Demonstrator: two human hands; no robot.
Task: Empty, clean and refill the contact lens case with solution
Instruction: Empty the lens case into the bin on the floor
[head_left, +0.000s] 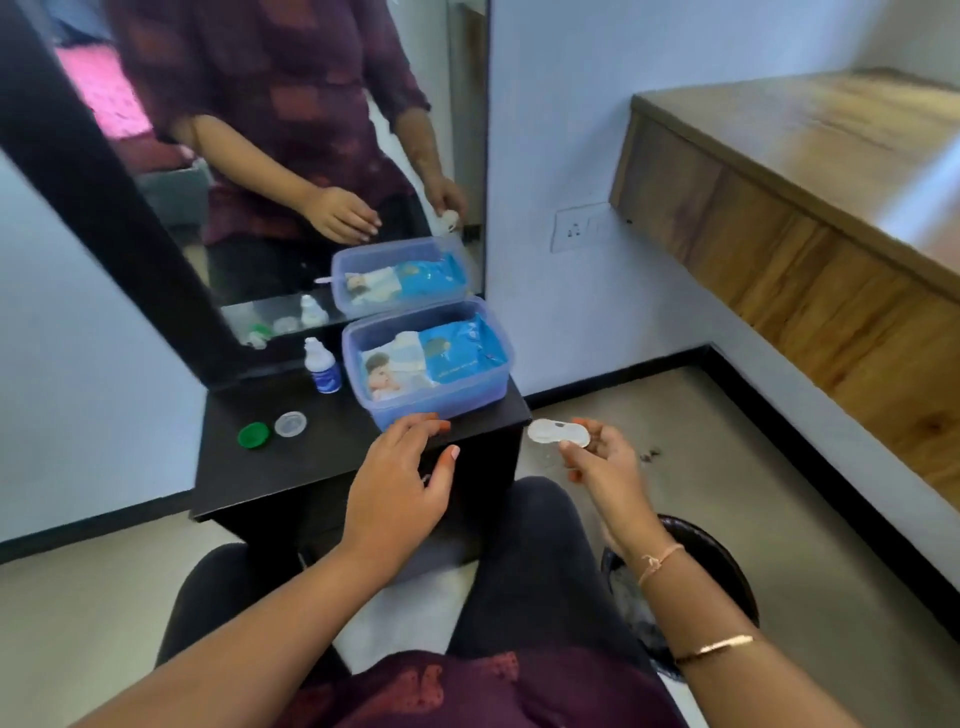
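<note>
My right hand (602, 462) pinches a white two-well contact lens case (558, 432) with both caps off, held in the air just right of the black table (270, 467). Its green cap (253, 434) and clear cap (290, 423) lie side by side on the table's left part. A small white solution bottle with a blue label (323, 368) stands at the back by the mirror. My left hand (402, 483) hovers over the table's front right corner with relaxed fingers, holding nothing, close to the plastic box.
A translucent blue plastic box (374, 410) holding a blue wipes pack (441, 356) stands on the table's right side. A tall mirror (291, 156) leans behind. A dark round bin (717, 566) sits on the floor under my right wrist. A wooden counter (805, 182) runs along the right wall.
</note>
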